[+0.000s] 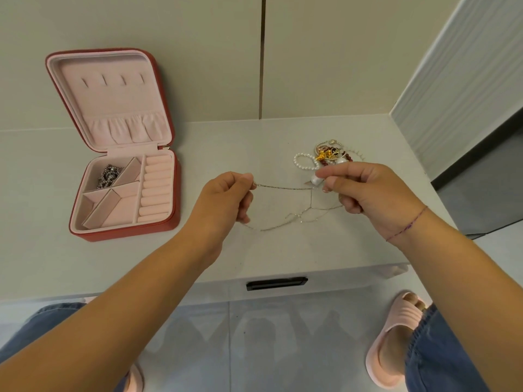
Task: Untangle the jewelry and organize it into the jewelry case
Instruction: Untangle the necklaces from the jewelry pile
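A thin silver chain [285, 188] stretches between my two hands above the white counter. My left hand [226, 198] pinches one end, and my right hand [365, 190] pinches the other, with loops of the chain hanging below onto the counter. Behind my right hand lies a tangled pile of jewelry [325, 157] with a pearl bracelet, red beads and gold pieces. The red jewelry case [124, 171] stands open at the left, pink inside. A dark silver piece [109, 175] lies in its back left compartment.
The white counter [42, 250] runs against a beige wall. Its front edge has a drawer with a black handle [276, 283]. To the right the counter ends at a white panel [452, 80]. My feet in pink slippers show below on the floor.
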The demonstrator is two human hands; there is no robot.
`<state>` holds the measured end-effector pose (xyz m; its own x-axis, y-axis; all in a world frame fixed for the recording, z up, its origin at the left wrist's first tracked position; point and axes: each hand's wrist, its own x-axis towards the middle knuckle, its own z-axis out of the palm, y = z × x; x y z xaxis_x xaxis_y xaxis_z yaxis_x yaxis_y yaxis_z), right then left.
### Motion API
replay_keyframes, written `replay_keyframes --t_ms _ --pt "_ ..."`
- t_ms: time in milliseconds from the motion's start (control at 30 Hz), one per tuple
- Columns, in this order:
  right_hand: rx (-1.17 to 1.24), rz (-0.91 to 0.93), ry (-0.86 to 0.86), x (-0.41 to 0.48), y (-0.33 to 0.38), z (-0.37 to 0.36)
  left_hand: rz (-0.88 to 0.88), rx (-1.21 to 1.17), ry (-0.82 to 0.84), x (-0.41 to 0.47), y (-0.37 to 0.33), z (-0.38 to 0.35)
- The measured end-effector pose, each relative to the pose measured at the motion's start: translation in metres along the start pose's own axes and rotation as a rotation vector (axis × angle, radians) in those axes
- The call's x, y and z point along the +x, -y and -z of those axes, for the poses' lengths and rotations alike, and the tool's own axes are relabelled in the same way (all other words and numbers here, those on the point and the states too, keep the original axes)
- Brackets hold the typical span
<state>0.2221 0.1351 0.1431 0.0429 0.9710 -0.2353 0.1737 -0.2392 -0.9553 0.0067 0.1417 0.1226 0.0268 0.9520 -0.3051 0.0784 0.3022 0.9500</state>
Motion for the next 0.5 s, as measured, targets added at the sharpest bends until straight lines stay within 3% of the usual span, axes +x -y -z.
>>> replay_keyframes --t_ms 167,367,500 --pt "0.094 -0.035 -0.011 0.002 -0.001 0.008 -0.005 0.189 -0.016 -0.001 0.011 0.004" --pt "-0.065 0.010 -0.040 0.000 -0.003 0.013 -0.132 0.451 -0.053 -0.003 0.018 0.009" --pt "-0.009 -0.023 -0.030 0.000 -0.001 0.020 -0.159 0.554 -0.044 -0.005 0.018 0.012"
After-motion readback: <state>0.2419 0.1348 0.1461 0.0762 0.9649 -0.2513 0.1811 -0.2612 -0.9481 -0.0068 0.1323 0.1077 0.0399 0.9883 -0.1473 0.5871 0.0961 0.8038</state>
